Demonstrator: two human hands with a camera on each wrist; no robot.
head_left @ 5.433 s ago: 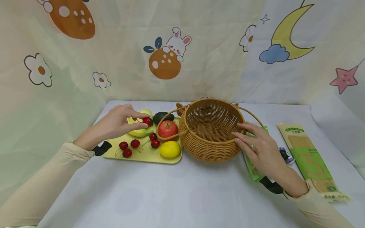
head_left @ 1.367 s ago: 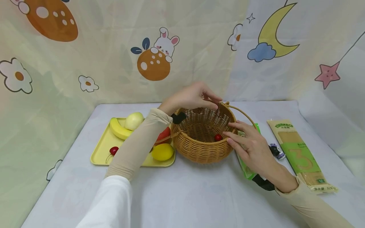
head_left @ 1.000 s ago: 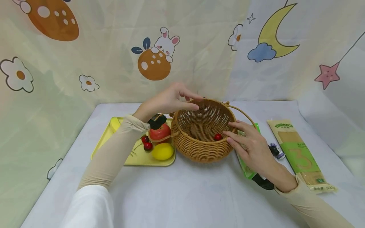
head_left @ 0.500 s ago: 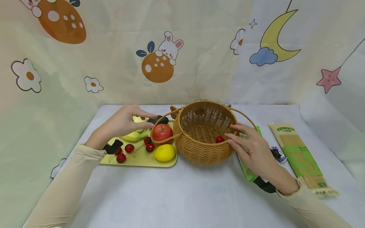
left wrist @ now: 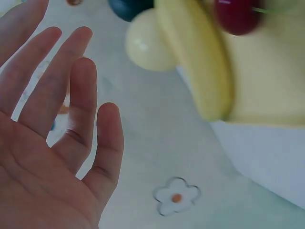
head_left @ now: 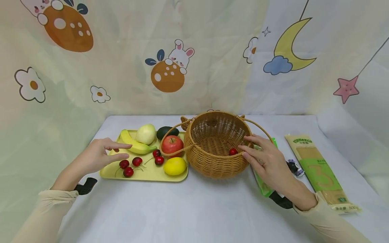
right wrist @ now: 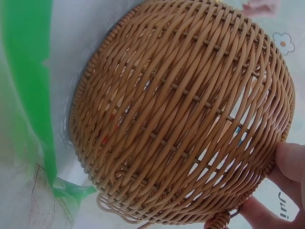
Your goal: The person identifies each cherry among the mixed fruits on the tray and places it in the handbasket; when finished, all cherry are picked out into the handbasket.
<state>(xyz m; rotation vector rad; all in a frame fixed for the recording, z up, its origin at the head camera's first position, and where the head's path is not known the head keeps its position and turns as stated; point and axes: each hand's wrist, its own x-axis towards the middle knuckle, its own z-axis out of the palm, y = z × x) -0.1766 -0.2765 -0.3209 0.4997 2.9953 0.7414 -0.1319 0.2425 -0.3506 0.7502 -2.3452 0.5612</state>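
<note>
My left hand [head_left: 96, 158] hovers over the left edge of the yellow tray [head_left: 152, 174], thumb and fingers apart with nothing between them. Below and right of it lie several red cherries [head_left: 137, 161], beside a banana [head_left: 139, 147]. The left wrist view shows the palm and its spread fingers. My right hand [head_left: 268, 163] holds the right rim of the wicker basket [head_left: 217, 166], thumb outside and fingers over the edge. One cherry [head_left: 233, 151] lies inside, near that hand. The basket's woven side [left wrist: 190, 43] is absent there; the right wrist view shows woven wicker [right wrist: 186, 114].
On the tray also sit a pale round fruit [head_left: 146, 134], a dark green fruit [head_left: 167, 132], an apple [head_left: 172, 145] and a lemon [head_left: 175, 166]. The basket's left handle overhangs the apple. A green packet [head_left: 264, 187], a small wrapped item [head_left: 294, 167] and a noodle pack [head_left: 322, 172] lie rightward.
My left hand, which held a cherry over the tray earlier, has moved from above the basket back left. A cherry now lies in the basket. My right hand stays on the rim.
</note>
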